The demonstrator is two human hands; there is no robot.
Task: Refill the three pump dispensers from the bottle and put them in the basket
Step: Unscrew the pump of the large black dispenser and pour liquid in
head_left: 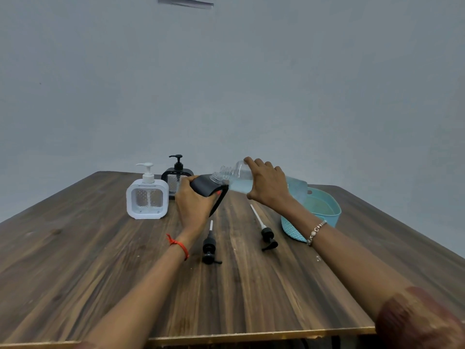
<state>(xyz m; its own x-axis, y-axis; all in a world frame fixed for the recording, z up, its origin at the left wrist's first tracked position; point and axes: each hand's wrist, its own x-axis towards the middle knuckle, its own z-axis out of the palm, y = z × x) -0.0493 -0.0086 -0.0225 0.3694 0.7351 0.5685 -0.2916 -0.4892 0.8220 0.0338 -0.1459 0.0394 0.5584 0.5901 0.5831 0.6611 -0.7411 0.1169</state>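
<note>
While the left hand [193,197] gripped the open black dispenser [205,185] just left of the basket [293,230], tipped so its neck pointed toward the basket, the right hand [268,186] wrapped the clear bottle [239,177] from above, between that dispenser and the basket. The bottle lay nearly level, its long axis running away from the basket and its threaded mouth at the dispenser's neck; pale liquid sat along its lower side. Mouth and neck looked to be touching or nearly so, and the pour, as I judged it, turned on holding them in line. Farther left of the basket stood a white dispenser [147,197] and a second black dispenser [176,177], both with pumps on. Two loose pumps [210,245] lay left of the basket, nearer the person. The brown wood-grain counter [100,248] ran back to a plain grey wall [226,84].
</note>
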